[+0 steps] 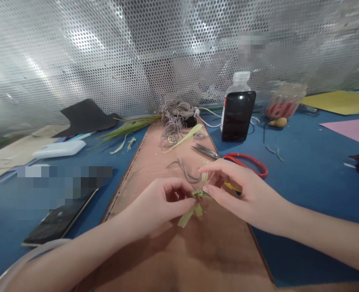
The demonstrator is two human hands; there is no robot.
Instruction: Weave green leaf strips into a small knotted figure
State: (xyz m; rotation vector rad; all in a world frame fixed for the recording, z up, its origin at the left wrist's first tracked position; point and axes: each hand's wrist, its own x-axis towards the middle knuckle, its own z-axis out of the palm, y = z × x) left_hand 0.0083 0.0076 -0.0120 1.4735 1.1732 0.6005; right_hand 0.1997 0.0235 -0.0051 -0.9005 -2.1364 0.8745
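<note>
Both hands meet over a wooden board (155, 243), around a small knotted piece of pale green leaf strips (186, 215). My left hand (164, 198) pinches it from the left, thumb and fingertips at the knot. From the right, my right hand (243, 190) has thumb and forefinger closed on the upper part of the same strips. Flat ends hang down below the knot. Just beyond the hands lie a grey cord piece (187, 170) and scissors with red handles (248, 159), their blades pointing left. Something yellow shows partly behind my right hand.
A tangle of grey cord (178, 115) and a pale leaf strip (185, 138) lie at the board's far end. A phone (238, 117) leans on a bottle (241, 79). At left are long green leaves (127, 127), a white case (60, 149) and a dark device (66, 215).
</note>
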